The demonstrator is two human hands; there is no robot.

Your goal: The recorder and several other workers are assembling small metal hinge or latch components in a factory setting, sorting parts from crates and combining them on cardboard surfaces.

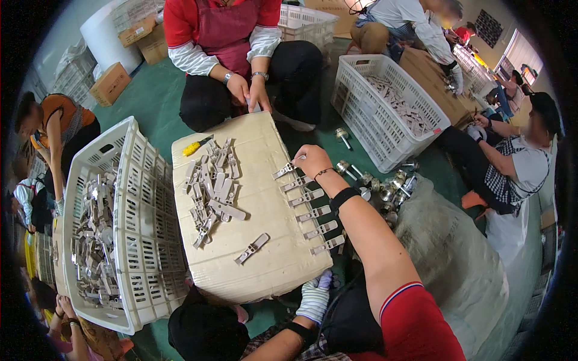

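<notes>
A cream padded board (265, 253) lies before me. Along its right edge sits a row of several metal clips (316, 213), jutting past the rim. My right hand (314, 161) is closed in a pinch at the outer end of the farthest clip (283, 171). By the near right corner is my left hand (314, 301), in a striped glove; its fingers are partly hidden, so I cannot tell their grip. A pile of loose clips (217, 186) covers the board's far left part. One single clip (251, 248) lies apart, nearer me. A yellow-handled knife (196, 146) rests at the far left.
On the left stands a white crate (123, 240) full of clips; another crate (385, 141) stands far right. Metal parts with round heads (394, 189) and a translucent plastic bag (451, 253) lie right of the board. Opposite sits a person (223, 54); others work around.
</notes>
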